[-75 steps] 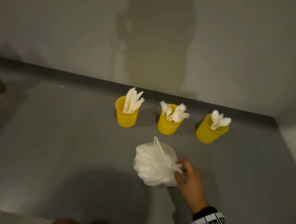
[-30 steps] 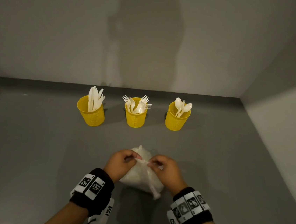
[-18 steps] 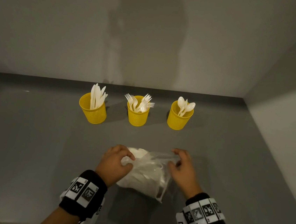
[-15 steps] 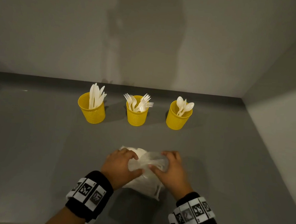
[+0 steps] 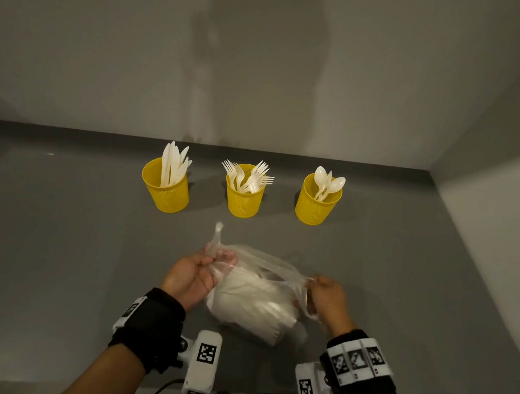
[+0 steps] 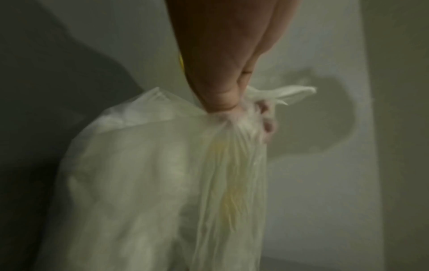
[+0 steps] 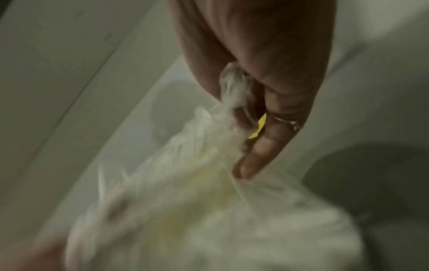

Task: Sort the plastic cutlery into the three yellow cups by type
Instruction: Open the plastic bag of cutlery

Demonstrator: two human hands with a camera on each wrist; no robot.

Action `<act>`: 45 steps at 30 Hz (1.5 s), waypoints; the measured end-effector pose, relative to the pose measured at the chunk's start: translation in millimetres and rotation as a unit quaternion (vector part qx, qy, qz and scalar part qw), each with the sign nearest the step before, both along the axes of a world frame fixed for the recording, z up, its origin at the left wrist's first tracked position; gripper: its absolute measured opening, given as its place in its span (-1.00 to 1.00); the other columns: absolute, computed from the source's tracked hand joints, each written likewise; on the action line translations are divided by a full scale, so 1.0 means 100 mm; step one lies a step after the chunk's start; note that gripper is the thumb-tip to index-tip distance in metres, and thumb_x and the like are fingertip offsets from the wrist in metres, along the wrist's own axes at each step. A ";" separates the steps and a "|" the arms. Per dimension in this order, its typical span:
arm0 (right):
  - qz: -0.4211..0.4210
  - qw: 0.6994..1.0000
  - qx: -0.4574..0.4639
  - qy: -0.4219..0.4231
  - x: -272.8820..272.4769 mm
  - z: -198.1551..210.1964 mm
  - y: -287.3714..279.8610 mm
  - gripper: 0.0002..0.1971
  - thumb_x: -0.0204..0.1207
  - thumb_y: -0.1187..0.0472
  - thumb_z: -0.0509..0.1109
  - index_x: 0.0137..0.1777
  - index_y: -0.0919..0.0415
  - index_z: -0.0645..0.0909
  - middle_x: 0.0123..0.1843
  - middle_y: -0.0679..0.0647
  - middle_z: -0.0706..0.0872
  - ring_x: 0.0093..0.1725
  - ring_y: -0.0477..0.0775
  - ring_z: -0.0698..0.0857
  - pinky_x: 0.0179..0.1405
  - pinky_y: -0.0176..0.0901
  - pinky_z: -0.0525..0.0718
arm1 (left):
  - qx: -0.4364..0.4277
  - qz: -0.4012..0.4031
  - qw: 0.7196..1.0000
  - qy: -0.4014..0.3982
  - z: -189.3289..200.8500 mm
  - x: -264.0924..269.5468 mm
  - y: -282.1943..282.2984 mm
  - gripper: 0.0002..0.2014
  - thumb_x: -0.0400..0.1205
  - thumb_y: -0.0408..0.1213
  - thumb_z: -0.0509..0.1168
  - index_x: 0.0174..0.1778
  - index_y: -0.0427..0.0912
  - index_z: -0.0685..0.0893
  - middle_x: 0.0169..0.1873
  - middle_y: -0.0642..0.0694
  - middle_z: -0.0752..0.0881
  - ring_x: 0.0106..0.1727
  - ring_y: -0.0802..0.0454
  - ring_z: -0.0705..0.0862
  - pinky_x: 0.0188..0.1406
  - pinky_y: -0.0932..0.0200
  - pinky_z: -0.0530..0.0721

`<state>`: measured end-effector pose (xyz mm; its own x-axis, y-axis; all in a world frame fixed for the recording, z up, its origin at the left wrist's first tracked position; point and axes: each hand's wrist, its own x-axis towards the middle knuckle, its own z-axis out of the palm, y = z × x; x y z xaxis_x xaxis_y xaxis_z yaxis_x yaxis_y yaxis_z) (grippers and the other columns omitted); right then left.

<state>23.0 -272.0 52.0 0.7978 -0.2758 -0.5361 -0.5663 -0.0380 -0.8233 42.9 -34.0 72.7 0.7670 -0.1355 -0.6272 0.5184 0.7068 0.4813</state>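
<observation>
Three yellow cups stand in a row at the back: the left cup (image 5: 166, 187) holds white knives, the middle cup (image 5: 244, 195) holds forks, the right cup (image 5: 315, 204) holds spoons. In front of them a clear plastic bag (image 5: 253, 305) full of white cutlery lies on the grey surface. My left hand (image 5: 210, 262) grips the bag's gathered top on its left side, and my right hand (image 5: 313, 286) pinches the top on the right, stretching the mouth between them. The left wrist view shows the left hand (image 6: 234, 108) bunching the bag (image 6: 144, 174). In the blurred right wrist view the right hand (image 7: 241, 113) clutches the bag (image 7: 209, 210).
A grey wall (image 5: 267, 53) rises behind the cups and a lighter wall (image 5: 508, 207) closes the right side. Grey surface (image 5: 53, 255) stretches to the left of the bag.
Both hands came onto the bag, first close together at its top. They have now moved apart, pulling the bag's top wider.
</observation>
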 end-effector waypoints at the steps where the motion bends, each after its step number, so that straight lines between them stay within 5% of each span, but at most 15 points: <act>1: -0.030 0.991 0.125 0.023 0.01 0.04 -0.01 -0.73 0.52 0.51 0.07 -0.36 0.33 0.48 -0.44 0.25 0.57 -0.53 0.19 0.57 -0.56 -0.15 0.74 | -0.015 0.005 1.000 0.012 -0.02 -0.02 0.01 -0.72 0.62 -0.53 -0.11 -0.02 -0.48 0.51 -0.44 -0.30 0.75 -0.45 -0.07 0.79 -0.51 0.15 0.77; 4: -0.103 0.922 0.366 0.080 0.04 0.12 -0.04 -0.76 0.57 0.51 -0.06 -0.05 0.42 0.46 -0.04 0.42 0.63 -0.37 0.33 0.79 -0.44 0.24 0.78 | -0.036 0.014 0.998 0.043 -0.15 -0.10 0.02 -0.87 0.38 -0.56 0.13 -0.25 -0.41 0.55 -0.65 -0.17 0.66 -0.58 0.02 0.68 -0.53 0.21 0.71; 7: -0.150 0.903 0.391 0.094 0.14 0.18 -0.06 -0.81 0.61 0.51 -0.04 -0.06 0.41 0.41 -0.16 0.54 0.66 -0.53 0.30 0.74 -0.70 -0.09 0.70 | -0.037 0.002 0.998 0.050 -0.42 -0.13 0.08 -0.64 0.00 -0.43 0.46 -0.30 -0.35 0.60 -0.56 -0.11 0.51 -0.49 0.06 0.49 -0.42 0.20 0.51; 10: -0.142 0.910 0.377 0.097 0.25 0.12 -0.10 -0.79 0.41 0.60 0.30 -0.15 0.29 0.45 -0.39 0.37 0.72 -0.50 0.21 0.71 -0.63 -0.09 0.72 | 0.014 -0.094 0.995 0.012 -0.39 -0.17 0.06 -0.72 0.40 -0.11 0.32 -0.15 -0.26 0.74 -0.44 -0.12 0.60 -0.52 0.05 0.52 -0.53 0.25 0.50; 13: -0.085 0.931 0.332 0.124 0.27 0.12 -0.10 -0.77 0.55 0.41 0.04 -0.16 0.43 0.53 -0.38 0.39 0.76 -0.44 0.31 0.77 -0.61 0.14 0.73 | 0.142 -0.168 0.975 -0.035 -0.38 -0.17 0.01 -0.70 0.51 -0.20 0.35 0.13 -0.21 0.62 -0.28 -0.14 0.70 -0.53 0.14 0.61 -0.65 0.34 0.54; 15: -0.089 0.940 0.297 0.143 0.27 0.10 -0.11 -0.84 0.46 0.37 0.10 -0.25 0.39 0.48 -0.56 0.29 0.69 -0.66 0.23 0.66 -0.79 -0.12 0.62 | 0.243 -0.172 0.954 -0.037 -0.48 -0.13 0.07 -0.48 0.41 -0.30 0.47 0.27 -0.22 0.48 -0.06 -0.15 0.62 -0.40 0.10 0.63 -0.65 0.33 0.58; 20: -0.054 0.957 0.262 0.108 0.18 -0.08 -0.25 -0.75 0.30 0.28 0.16 -0.55 0.25 0.52 -0.68 0.06 0.51 -0.73 0.02 0.46 -0.69 -0.34 0.43 | 0.375 -0.249 0.893 -0.009 -0.40 -0.07 0.21 -0.65 0.51 -0.02 0.35 -0.53 -0.14 0.62 -0.55 -0.09 0.64 -0.51 0.08 0.59 -0.51 0.30 0.56; 22: -0.026 0.972 0.222 0.075 0.15 -0.07 -0.26 -0.79 0.44 0.31 0.23 -0.41 0.22 0.57 -0.50 0.10 0.59 -0.64 0.01 0.56 -0.66 -0.27 0.58 | 0.345 -0.263 0.900 0.028 -0.39 -0.06 0.29 -0.58 0.61 0.00 0.20 -0.52 -0.16 0.55 -0.53 -0.10 0.58 -0.47 0.07 0.59 -0.48 0.29 0.60; 25: 0.008 0.997 -0.055 -0.048 0.07 -0.11 -0.27 -0.70 0.33 0.32 0.54 -0.03 0.20 0.50 -0.10 0.10 0.62 -0.25 0.05 0.66 -0.40 -0.31 0.69 | 0.391 -0.254 0.884 -0.024 -0.41 0.03 0.36 -0.62 0.54 0.08 0.29 -0.35 -0.19 0.60 -0.43 -0.17 0.55 -0.22 -0.16 0.58 -0.20 0.11 0.52; 29: 0.094 0.897 -0.386 -0.194 -0.08 -0.03 -0.26 -0.70 0.18 0.20 0.61 -0.11 0.15 0.62 -0.01 0.13 0.65 0.03 0.18 0.61 0.09 0.03 0.57 | 0.604 -0.022 0.779 -0.167 -0.28 -0.04 0.31 -0.77 0.44 -0.28 0.44 -0.08 -0.18 0.54 -0.14 -0.18 0.61 0.02 -0.24 0.61 0.02 -0.03 0.54; 32: 0.206 0.879 -0.403 -0.149 -0.14 -0.02 -0.14 -0.80 0.28 0.11 0.54 -0.17 0.10 0.60 -0.03 0.08 0.62 -0.01 0.16 0.59 0.06 0.03 0.59 | 0.667 -0.157 0.636 -0.356 -0.07 -0.26 0.06 -0.83 0.40 -0.01 0.27 -0.28 -0.02 0.65 -0.16 -0.05 0.63 -0.09 0.05 0.53 -0.04 0.20 0.42; 35: 0.262 0.864 -0.427 -0.050 -0.13 -0.10 -0.06 -0.67 0.33 0.08 0.48 0.06 0.11 0.54 0.11 0.10 0.58 0.07 0.18 0.60 0.15 0.04 0.60 | 0.730 -0.289 0.479 -0.392 -0.16 -0.38 -0.16 -0.78 0.46 0.00 0.20 -0.28 0.09 0.74 -0.06 0.01 0.66 0.03 0.03 0.53 0.01 0.12 0.52; 37: 0.241 0.886 -0.396 -0.016 -0.09 -0.17 -0.04 -0.64 0.38 0.17 0.45 0.15 0.20 0.51 0.16 0.19 0.59 0.10 0.24 0.63 0.17 0.00 0.60 | 0.751 -0.347 0.456 -0.327 -0.19 -0.36 -0.22 -0.78 0.57 -0.11 0.20 0.00 0.04 0.73 0.17 -0.02 0.59 0.26 -0.08 0.50 0.26 0.01 0.47; 41: 0.186 0.917 -0.353 -0.012 0.01 -0.22 -0.03 -0.82 0.48 0.31 0.31 -0.02 0.43 0.63 0.03 0.36 0.71 -0.01 0.30 0.66 0.10 -0.04 0.62 | 0.702 -0.420 0.527 -0.230 -0.21 -0.25 -0.16 -0.60 0.52 -0.20 0.34 0.28 -0.06 0.50 0.34 -0.07 0.41 0.31 -0.07 0.49 0.34 0.13 0.48; 45: 0.019 0.994 -0.104 0.003 0.10 -0.06 -0.11 -0.79 0.56 0.43 0.19 -0.23 0.44 0.61 -0.21 0.41 0.70 -0.35 0.14 0.64 -0.42 -0.29 0.65 | 0.704 -0.463 0.501 -0.198 -0.17 -0.25 -0.06 -0.57 0.48 -0.14 0.39 0.27 -0.13 0.55 0.33 -0.10 0.39 0.30 -0.11 0.49 0.35 0.12 0.47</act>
